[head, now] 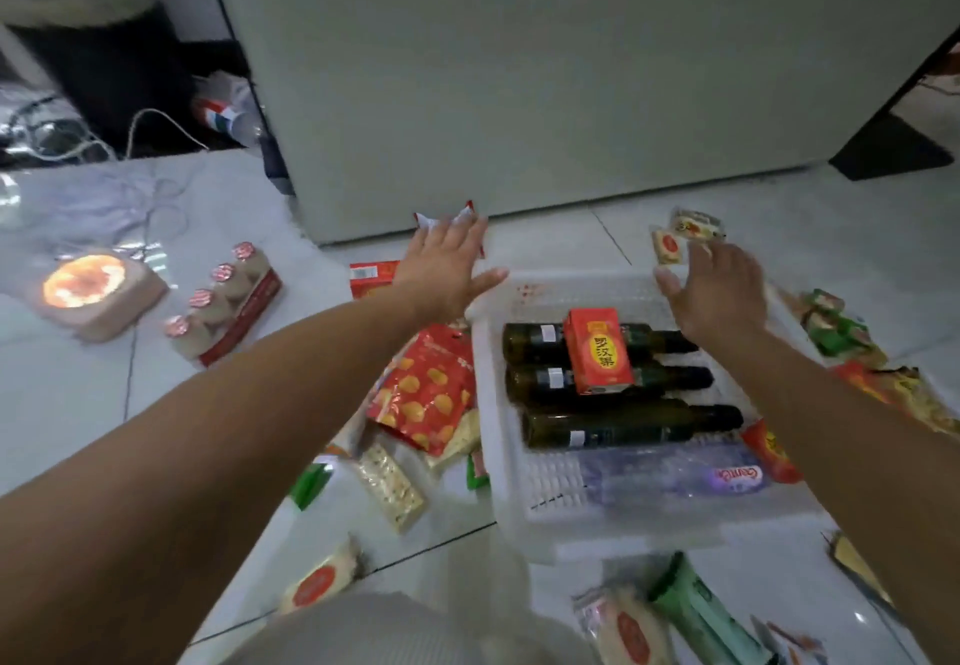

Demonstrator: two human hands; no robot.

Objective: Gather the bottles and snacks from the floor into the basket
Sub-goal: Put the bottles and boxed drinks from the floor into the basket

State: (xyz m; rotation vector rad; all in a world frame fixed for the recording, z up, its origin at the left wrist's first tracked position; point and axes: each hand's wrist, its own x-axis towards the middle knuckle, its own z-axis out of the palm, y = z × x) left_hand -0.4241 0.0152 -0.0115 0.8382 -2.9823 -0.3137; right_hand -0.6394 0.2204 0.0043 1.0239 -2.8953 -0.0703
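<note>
a white basket (519,503) sits on a shiny white tile floor (78,404), just in front of a big white cabinet (519,66). three dark bottles (623,425) lie flat inside the basket, with a red box (597,352) on top and a clear bottle (675,480) near the front. the left hand (447,269) is open with fingers spread, over a red and white packet (441,217) behind the basket. the right hand (722,295) is open over the basket's back edge, next to small wrapped snacks (680,235). a red snack bag (426,394) lies just left of the basket. a pack of small bottles (223,300) sits farther left.

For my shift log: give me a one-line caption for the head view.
Both hands, left and right, open, reach past the white basket holding three dark bottles and a red carton.
</note>
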